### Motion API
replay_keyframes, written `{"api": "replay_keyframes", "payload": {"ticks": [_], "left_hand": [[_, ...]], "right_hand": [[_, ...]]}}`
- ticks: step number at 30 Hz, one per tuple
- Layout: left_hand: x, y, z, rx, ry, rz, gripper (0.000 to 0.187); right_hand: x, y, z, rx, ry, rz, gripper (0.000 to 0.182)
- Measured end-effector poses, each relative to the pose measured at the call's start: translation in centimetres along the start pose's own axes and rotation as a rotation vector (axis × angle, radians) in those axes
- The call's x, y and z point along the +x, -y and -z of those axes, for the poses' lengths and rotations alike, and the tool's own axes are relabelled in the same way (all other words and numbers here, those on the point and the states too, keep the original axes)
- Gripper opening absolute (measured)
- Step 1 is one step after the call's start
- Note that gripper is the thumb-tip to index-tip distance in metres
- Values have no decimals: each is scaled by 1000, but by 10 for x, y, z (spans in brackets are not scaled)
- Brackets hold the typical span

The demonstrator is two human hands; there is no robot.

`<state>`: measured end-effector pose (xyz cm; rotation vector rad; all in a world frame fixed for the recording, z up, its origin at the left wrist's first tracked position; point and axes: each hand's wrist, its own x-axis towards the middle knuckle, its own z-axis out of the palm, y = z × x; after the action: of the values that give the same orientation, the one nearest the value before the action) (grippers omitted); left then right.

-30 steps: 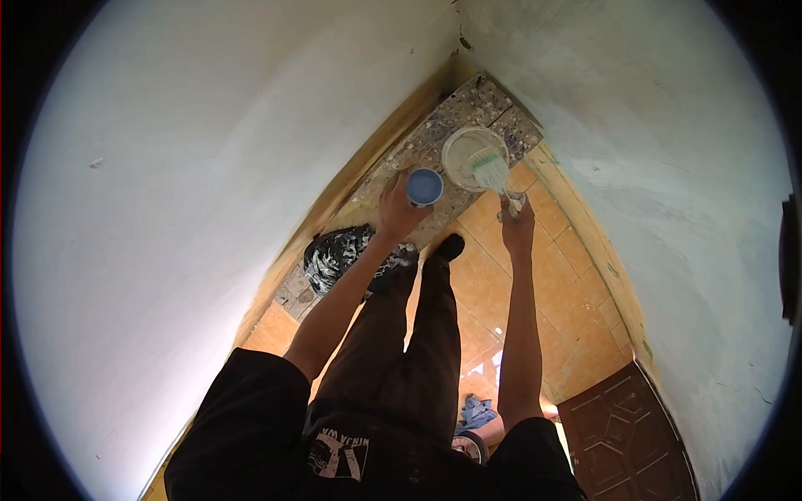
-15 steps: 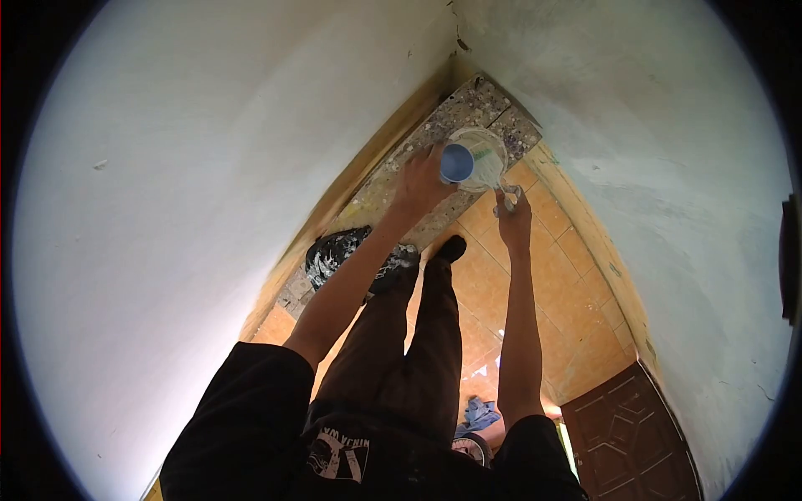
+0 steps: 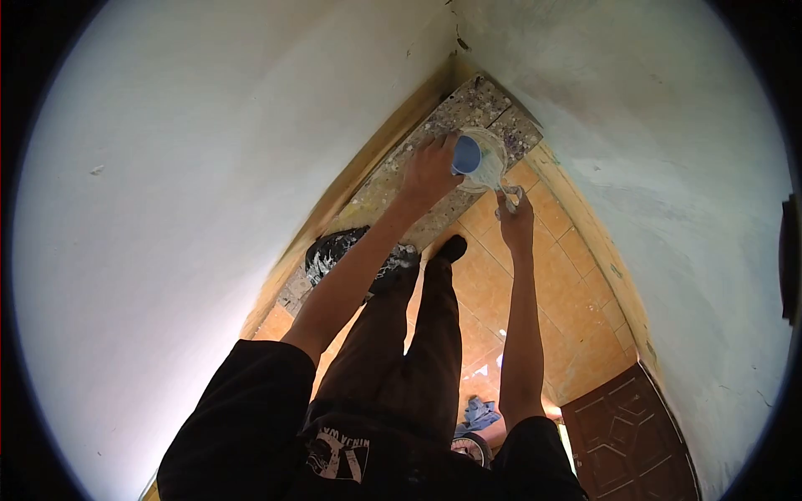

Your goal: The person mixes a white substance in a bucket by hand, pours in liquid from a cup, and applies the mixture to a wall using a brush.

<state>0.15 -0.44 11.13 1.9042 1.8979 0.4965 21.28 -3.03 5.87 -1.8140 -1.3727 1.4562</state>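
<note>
A blue cup (image 3: 467,156) is gripped in my left hand (image 3: 428,173), which is closed around its side. The cup is tilted, its mouth overlapping a translucent round tub (image 3: 503,149) with whitish material inside. At the tub's near right edge my right hand (image 3: 516,213) is closed, with whitish smears on its fingers. A pale, thin piece shows between those fingers and the tub; I cannot tell what it is. Beneath the tub lies a paint-spattered plank (image 3: 476,102).
Pale walls meet in a corner ahead. A black bag-like bundle with white smears (image 3: 324,254) lies on the plank at left. Orange tiles (image 3: 568,288) cover the floor below. A brown panelled door (image 3: 633,434) and a blue cloth (image 3: 479,414) are at lower right.
My left hand has moved the cup slightly right and up, further over the tub, and its mouth has tipped more toward the tub. My right hand has barely moved.
</note>
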Motion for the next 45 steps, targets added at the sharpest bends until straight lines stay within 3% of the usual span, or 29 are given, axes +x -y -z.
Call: {"api": "replay_keyframes", "payload": {"ticks": [20,45], "left_hand": [[0,-2,-10,91,-41,-99,75],[-1,-6,-2,51,-58,-79,72]], "right_hand": [[-8,-8,2,0,-15,35,35],[-11,-7,0,123,5,19,27]]}}
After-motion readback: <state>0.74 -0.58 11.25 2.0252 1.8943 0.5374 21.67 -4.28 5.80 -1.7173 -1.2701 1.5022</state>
